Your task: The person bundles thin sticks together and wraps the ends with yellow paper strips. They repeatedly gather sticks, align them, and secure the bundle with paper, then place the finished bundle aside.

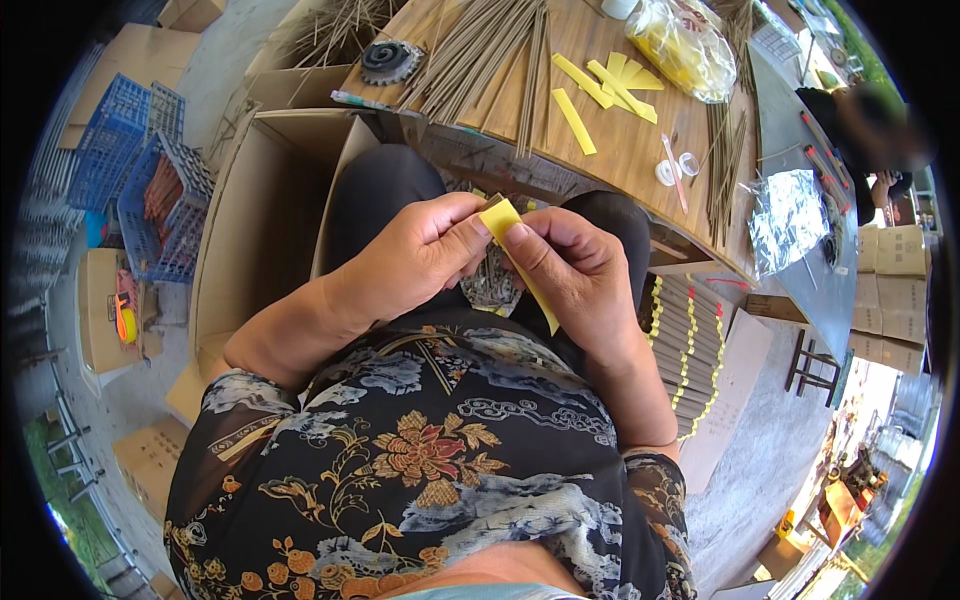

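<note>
Strip of yellow material [499, 216] is held in front of the lap, between the two hands, and is slanted down toward the right. Its upper end is pinched by the thumb and bent fingers of the left hand [425, 240], where a small brown edge can be seen just beside it; what that edge belongs to cannot be told. The strip is pressed from above by the thumb of the right hand [575, 262], whose fingers are curled beneath, while the lower end is left hanging free. Both hands are closed narrowly, and their fingertips are kept near each other. Beyond them, a wooden table [628, 165] is covered in part by a fanned heap of thin brown sticks [480, 65]; a dark toothed disc [390, 62] is set left of the heap, and loose yellow strips [573, 122] are scattered to its right, near a clear plastic bag [688, 55] with yellow contents. Crumpled foil [788, 215] is laid farther right. An open cardboard box [275, 190] is placed beside the left leg, with blue crates [150, 240] behind it. On the right, bundled brown rods [690, 345] are banded with yellow. Dark clothing is worn by another person [850, 130] at the far right.
</note>
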`<state>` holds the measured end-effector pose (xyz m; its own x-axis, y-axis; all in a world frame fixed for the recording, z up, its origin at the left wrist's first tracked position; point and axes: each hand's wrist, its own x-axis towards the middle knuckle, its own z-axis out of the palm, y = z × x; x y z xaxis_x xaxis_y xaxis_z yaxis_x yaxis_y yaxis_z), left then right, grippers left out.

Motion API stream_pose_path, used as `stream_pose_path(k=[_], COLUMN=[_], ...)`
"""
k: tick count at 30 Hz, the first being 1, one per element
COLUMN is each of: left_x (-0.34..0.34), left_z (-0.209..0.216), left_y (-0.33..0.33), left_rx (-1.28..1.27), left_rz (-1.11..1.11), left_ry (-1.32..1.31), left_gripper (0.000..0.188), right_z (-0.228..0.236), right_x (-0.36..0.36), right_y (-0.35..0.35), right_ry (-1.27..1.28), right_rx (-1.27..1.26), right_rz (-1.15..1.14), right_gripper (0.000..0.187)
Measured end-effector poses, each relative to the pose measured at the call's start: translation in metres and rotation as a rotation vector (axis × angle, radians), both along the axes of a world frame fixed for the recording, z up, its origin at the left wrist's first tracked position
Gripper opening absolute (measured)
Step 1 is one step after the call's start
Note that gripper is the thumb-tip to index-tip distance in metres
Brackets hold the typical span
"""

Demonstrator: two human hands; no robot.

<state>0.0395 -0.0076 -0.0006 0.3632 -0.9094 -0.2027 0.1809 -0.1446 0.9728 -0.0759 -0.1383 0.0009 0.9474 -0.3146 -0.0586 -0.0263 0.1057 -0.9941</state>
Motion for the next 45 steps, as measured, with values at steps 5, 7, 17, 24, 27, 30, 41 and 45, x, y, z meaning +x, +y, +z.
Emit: stream_pose_path(k=[5,7,17,24,27,30,41,45], left_x=[-0.006,-0.006,-0.009,-0.011,-0.011,-0.011,-0.014,-0.014], left_z=[0.001,-0.002,-0.001,0.006,0.009,0.009,0.002,0.001], left_y=[0.004,0.005,0.010,0.012,0.012,0.012,0.006,0.007], left_rx=[0.000,-0.012,-0.039,-0.020,-0.011,-0.022,-0.022,-0.037], left_rz=[0.020,0.005,-0.051,-0.015,-0.016,-0.024,0.042,0.051], left_ry=[-0.020,-0.015,-0.058,0.023,0.041,0.048,-0.025,0.033], left_gripper=[0.028,0.028,0.036,0.038,0.039,0.040,0.036,0.036], right_z=[0.007,0.009,0.011,0.019,0.019,0.019,0.017,0.020], right_x=[-0.001,-0.002,-0.002,-0.003,-0.003,-0.003,-0.003,-0.006], right_y=[0.005,0.006,0.010,0.012,0.011,0.011,0.012,0.011], right_ry=[0.090,0.109,0.106,0.140,0.136,0.143,0.148,0.183], right_rx=[-0.045,-0.088,-0.177,-0.125,-0.142,-0.158,-0.165,-0.134], right_rz=[-0.035,-0.041,-0.108,-0.099,-0.094,-0.094,-0.119,-0.095], right_gripper=[0.016,0.015,0.023,0.023,0.024,0.024,0.022,0.024])
